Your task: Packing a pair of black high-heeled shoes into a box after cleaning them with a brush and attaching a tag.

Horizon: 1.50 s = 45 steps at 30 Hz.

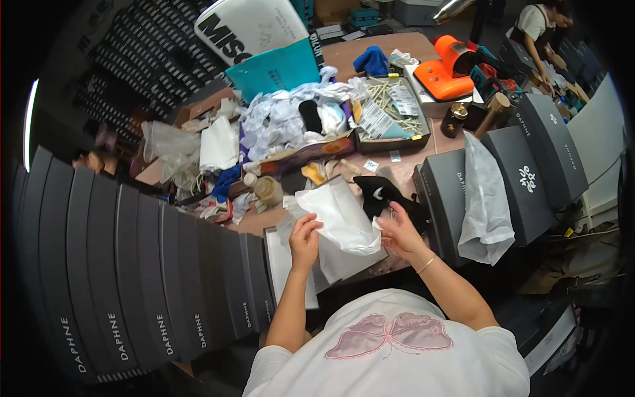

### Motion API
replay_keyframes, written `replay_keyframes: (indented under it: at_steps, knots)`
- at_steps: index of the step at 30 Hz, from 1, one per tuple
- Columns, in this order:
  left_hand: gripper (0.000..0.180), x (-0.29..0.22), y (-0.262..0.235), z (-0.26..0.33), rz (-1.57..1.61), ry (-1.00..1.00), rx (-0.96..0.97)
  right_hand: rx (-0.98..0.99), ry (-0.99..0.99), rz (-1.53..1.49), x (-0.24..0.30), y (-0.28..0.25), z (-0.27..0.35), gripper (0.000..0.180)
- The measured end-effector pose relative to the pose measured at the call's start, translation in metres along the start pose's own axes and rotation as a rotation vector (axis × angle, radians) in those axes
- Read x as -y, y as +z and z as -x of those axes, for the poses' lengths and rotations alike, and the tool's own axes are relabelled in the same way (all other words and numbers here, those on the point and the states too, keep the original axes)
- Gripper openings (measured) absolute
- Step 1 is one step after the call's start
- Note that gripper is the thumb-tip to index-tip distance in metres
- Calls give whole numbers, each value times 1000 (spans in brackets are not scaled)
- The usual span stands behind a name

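A sheet of white tissue paper [338, 213] is stretched between my hands over the worktable. My left hand [305, 241] pinches its left edge between thumb and fingers. At the lower right corner, my right hand [399, 233] has its thumb and fingers closed on the same sheet. Under the paper lies an open shallow box [286, 263] with a pale inside, mostly covered. A black item with a small light mark [385, 196], perhaps a shoe, rests just beyond my right hand; its exact kind is hard to make out.
Grey shoe boxes stand in a row [142, 264] at the left. More grey boxes [522, 178] and a translucent bag [486, 205] are at the right. Beyond lie a box of crumpled paper [281, 122], a tray of sticks [390, 109] and an orange device [444, 73]. A co-worker [539, 33] is far right.
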<state>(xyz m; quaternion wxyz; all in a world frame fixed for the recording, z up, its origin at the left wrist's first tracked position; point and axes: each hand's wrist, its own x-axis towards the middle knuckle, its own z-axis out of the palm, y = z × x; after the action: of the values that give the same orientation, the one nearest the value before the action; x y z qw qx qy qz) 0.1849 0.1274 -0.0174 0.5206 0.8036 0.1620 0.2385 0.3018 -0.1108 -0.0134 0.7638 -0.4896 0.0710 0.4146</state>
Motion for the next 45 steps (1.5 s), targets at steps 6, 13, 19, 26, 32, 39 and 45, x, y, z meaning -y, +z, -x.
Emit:
replay_keyframes:
  at_steps: [6, 13, 19, 26, 32, 39, 45]
  knots:
    - [37, -16, -34, 62, -223, -141, -24, 124, -385, 1099, -82, 29, 14, 73]
    - [43, -4, -6, 117, -726, 2, 387, 178, -305, 1321, -99, 23, 21, 58]
    - [42, 33, -17, 126, -675, -23, 315, 89, -196, 1163, -68, -3, 41, 31]
    - [34, 1, 2, 113, -691, 89, 298, -345, -741, 1617, -10, -70, -31, 69]
    - [33, -35, 13, 76, -263, 12, 210, -384, -643, 1617, 7, -100, -96, 39]
    - [54, -32, 84, 32, 836, -518, 199, -105, -324, 863, 57, -31, -17, 39]
    - [34, -58, 97, 20, 1332, -716, 123, -109, -647, 528, 31, 18, 65, 30]
